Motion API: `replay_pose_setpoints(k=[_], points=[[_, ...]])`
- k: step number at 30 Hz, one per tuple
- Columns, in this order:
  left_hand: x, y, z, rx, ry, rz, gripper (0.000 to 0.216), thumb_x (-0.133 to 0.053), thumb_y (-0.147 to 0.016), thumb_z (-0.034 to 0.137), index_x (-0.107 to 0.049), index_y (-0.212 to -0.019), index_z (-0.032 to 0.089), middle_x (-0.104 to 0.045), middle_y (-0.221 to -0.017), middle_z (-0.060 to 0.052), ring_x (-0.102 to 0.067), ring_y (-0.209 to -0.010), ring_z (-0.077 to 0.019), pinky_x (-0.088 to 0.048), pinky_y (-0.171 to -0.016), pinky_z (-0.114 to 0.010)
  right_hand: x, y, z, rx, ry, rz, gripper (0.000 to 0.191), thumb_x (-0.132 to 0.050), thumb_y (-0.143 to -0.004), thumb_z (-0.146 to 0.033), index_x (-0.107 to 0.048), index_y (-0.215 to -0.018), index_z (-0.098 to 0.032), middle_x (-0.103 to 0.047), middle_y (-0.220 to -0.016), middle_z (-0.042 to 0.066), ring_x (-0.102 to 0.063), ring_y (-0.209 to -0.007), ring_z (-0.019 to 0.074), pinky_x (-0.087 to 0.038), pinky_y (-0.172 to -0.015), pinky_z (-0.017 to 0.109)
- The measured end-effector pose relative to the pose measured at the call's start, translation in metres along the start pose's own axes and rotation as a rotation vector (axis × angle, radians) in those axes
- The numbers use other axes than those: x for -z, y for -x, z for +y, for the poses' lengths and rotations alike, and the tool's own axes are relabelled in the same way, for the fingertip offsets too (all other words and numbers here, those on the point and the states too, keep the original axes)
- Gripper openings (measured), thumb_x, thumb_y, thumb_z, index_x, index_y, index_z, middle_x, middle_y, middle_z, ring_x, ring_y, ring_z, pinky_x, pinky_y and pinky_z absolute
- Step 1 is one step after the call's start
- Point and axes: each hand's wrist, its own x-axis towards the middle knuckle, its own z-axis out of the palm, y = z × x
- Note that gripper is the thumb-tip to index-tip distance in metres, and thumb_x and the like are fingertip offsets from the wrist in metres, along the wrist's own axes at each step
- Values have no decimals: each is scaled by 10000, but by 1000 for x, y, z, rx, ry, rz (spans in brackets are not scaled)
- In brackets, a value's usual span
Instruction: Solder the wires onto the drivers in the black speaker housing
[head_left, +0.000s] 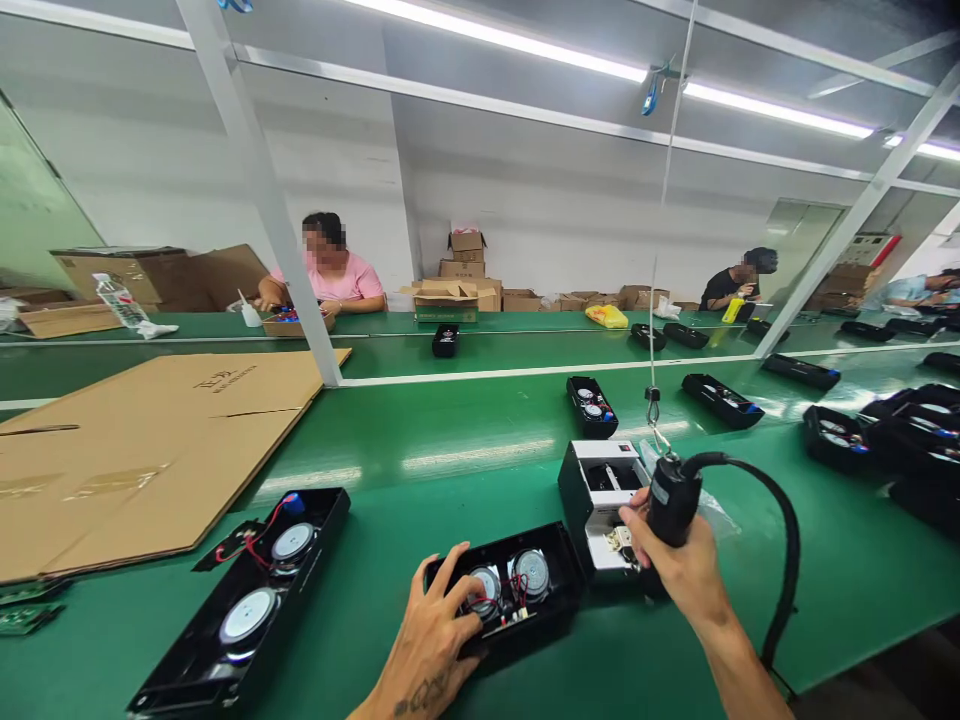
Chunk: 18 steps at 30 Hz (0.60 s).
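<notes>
My left hand [441, 625] grips the near-left end of a black speaker housing [551, 570], fingers over its left speaker and thumb at the near edge. Two round speakers, red wires and a small circuit board show inside it. In my right hand [686, 560] is a black electric screwdriver [672, 500], hanging from a cable with a hook. Its lower end is hidden behind my hand, close to the front of a white and black screw feeder [606, 505]. That box stands against the housing's right end.
A longer speaker housing [251, 610] with a wired circuit board lies at left, beside flat cardboard [150, 450]. More housings [915, 430] crowd the right side. A metal post [262, 190] rises ahead. Two people [349, 280] [739, 285] sit across the green bench.
</notes>
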Motion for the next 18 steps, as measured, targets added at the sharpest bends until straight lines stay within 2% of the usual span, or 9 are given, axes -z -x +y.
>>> replay_pose_setpoints(k=[2,5,9,14,16,18], points=[[2,-1,2,4,33,6,277,-1000,-724,303,-745,-831,281,-728,-1112,13,-445,-1544,-398,-200,-1260,-594,-5,16,-3,-36,-74,-49,415,-881,-886,-511,-681,-1096,-214,-580,-605,-62,-526,-472,142,-444,-486,299],[5,-1,6,20,63,-27,272,-992,-747,276,-740,-849,269,-738,-1142,15,-437,-1551,-406,-178,-1257,-627,-20,41,-10,-58,-332,-36,407,-873,-910,-457,-633,-1178,-267,-600,-673,-65,-535,-487,134,-437,-485,278],[7,0,9,67,82,-111,220,-964,-797,286,-759,-875,269,-736,-1176,0,-419,-1576,-415,-201,-1261,-669,-49,64,-27,80,-577,-136,238,-766,-1003,-457,-621,-1120,-309,-560,-615,-77,-516,-448,131,-425,-454,258],[10,-3,8,112,105,-202,232,-975,-794,329,-788,-925,290,-750,-1210,-1,-420,-1576,-432,-235,-1241,-720,-98,78,-41,248,-609,-261,108,-675,-1085,-379,-586,-1129,-338,-561,-609,-95,-504,-459,122,-421,-491,256],[11,-5,8,127,119,-224,208,-957,-807,307,-795,-938,303,-747,-1223,4,-407,-1585,-420,-242,-1241,-719,-116,81,-40,247,-581,-295,109,-668,-1086,-350,-568,-1121,-323,-553,-616,-96,-494,-472,122,-400,-500,263],[12,-7,9,138,122,-229,206,-943,-816,287,-801,-962,319,-745,-1229,6,-401,-1589,-408,-245,-1245,-715,-129,83,-36,181,-511,-283,163,-690,-1069,-384,-547,-1079,-307,-534,-633,-93,-487,-493,129,-396,-515,282]])
